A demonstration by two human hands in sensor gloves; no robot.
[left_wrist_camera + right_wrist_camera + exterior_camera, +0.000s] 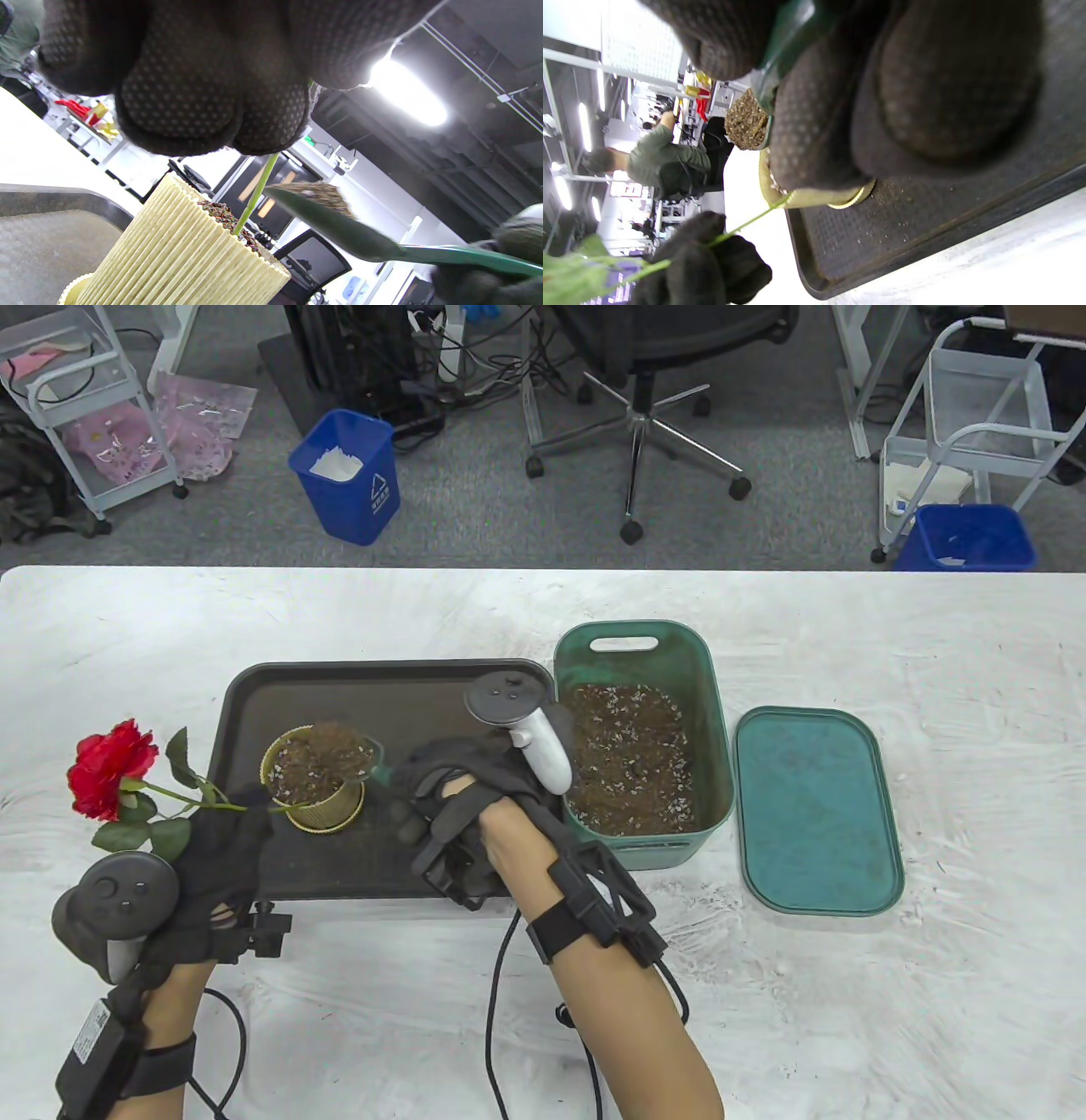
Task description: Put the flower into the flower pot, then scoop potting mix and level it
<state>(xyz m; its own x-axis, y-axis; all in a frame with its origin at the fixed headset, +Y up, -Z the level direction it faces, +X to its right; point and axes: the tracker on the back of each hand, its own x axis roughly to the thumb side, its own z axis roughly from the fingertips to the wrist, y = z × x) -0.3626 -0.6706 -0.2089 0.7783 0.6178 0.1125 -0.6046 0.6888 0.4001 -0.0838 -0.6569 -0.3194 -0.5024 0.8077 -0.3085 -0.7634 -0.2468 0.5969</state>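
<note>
A red rose (110,768) leans left, its green stem (222,804) running into the yellow ribbed flower pot (316,808) on the dark tray (382,695). My left hand (242,823) pinches the stem just left of the pot. In the left wrist view the stem (256,195) goes down into the pot (191,254). My right hand (420,797) grips the handle of a green scoop (344,751) heaped with potting mix, held over the pot's right half. The right wrist view shows the scoop handle (789,38) between my fingers and the loaded scoop (746,120) above the pot (806,197).
A green bin (636,632) of potting mix stands right of the tray, its lid (814,810) flat on the table beside it. Some mix is scattered on the tray (925,220). A person (666,161) sits far in the background.
</note>
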